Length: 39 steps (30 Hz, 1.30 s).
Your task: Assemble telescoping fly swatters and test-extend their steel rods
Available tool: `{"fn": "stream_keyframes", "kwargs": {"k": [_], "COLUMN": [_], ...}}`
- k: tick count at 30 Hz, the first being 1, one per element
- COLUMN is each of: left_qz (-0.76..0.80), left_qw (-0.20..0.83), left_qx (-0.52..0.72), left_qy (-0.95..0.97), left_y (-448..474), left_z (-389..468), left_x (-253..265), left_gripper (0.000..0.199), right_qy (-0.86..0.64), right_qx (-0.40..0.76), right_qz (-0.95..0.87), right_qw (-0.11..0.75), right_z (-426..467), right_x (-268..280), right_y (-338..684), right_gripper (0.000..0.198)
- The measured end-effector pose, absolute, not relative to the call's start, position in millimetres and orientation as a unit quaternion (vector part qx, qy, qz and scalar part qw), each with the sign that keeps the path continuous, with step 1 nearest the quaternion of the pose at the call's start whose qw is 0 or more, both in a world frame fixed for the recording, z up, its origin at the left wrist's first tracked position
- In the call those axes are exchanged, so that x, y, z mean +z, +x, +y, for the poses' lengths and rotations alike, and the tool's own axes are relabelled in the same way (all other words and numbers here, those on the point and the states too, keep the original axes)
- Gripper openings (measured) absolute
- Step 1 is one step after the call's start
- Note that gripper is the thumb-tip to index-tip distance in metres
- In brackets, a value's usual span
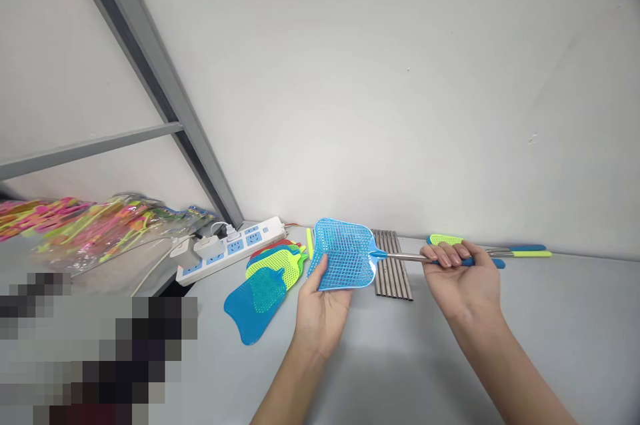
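Note:
A fly swatter [347,253] with a light blue mesh head and a metal rod lies sideways across both hands, above the table. My left hand [323,318] grips the lower left of its head, thumb over the mesh. The fingers of my right hand [463,285] wrap round the rod by the blue handle [495,263]. Behind the swatter several metal tubes [395,275] lie side by side. Left of my left hand, loose swatter heads in blue [245,318], yellow-green [270,263] and red overlap one another.
Other swatters with a yellow-green head [444,239] and blue and yellow-green handles [533,253] lie along the wall at right. A white power strip [260,238] with plugs stands behind the loose heads. Bagged colourful items [110,225] and a grey metal frame [165,78] are at left.

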<state>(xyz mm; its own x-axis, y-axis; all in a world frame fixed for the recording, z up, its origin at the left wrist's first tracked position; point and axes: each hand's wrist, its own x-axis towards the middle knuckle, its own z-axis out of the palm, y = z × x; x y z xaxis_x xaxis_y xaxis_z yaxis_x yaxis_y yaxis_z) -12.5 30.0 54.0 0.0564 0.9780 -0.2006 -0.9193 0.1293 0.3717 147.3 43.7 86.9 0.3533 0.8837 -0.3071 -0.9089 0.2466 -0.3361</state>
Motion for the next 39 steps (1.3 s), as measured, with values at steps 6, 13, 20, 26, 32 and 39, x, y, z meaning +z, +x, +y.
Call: {"fn": "stream_keyframes", "kwargs": {"k": [6, 13, 20, 26, 32, 39], "left_qz": [0.227, 0.289, 0.336, 0.363, 0.373, 0.415], "left_qw": [0.716, 0.718, 0.676, 0.654, 0.642, 0.664], "left_qx": [0.646, 0.596, 0.609, 0.617, 0.632, 0.583], "left_qy": [0.136, 0.214, 0.245, 0.244, 0.221, 0.219], "left_y": [-19, -16, -9, -8, -6, -11], "left_z": [31, 28, 26, 27, 30, 35], "left_x": [57, 57, 50, 47, 42, 34], "left_gripper": [0.026, 0.026, 0.027, 0.027, 0.028, 0.025], "right_qy": [-0.235, -0.250, -0.242, -0.253, -0.244, -0.252], "right_qx": [0.550, 0.545, 0.565, 0.547, 0.573, 0.566], "right_qz": [-0.025, -0.054, -0.081, -0.046, -0.028, -0.011], "right_qw": [0.801, 0.798, 0.785, 0.797, 0.782, 0.785], "right_z": [49, 52, 54, 55, 58, 59], "right_x": [86, 91, 92, 96, 91, 89], "right_y": [164, 171, 175, 187, 194, 194], "right_gripper": [0.021, 0.019, 0.019, 0.017, 0.020, 0.022]}}
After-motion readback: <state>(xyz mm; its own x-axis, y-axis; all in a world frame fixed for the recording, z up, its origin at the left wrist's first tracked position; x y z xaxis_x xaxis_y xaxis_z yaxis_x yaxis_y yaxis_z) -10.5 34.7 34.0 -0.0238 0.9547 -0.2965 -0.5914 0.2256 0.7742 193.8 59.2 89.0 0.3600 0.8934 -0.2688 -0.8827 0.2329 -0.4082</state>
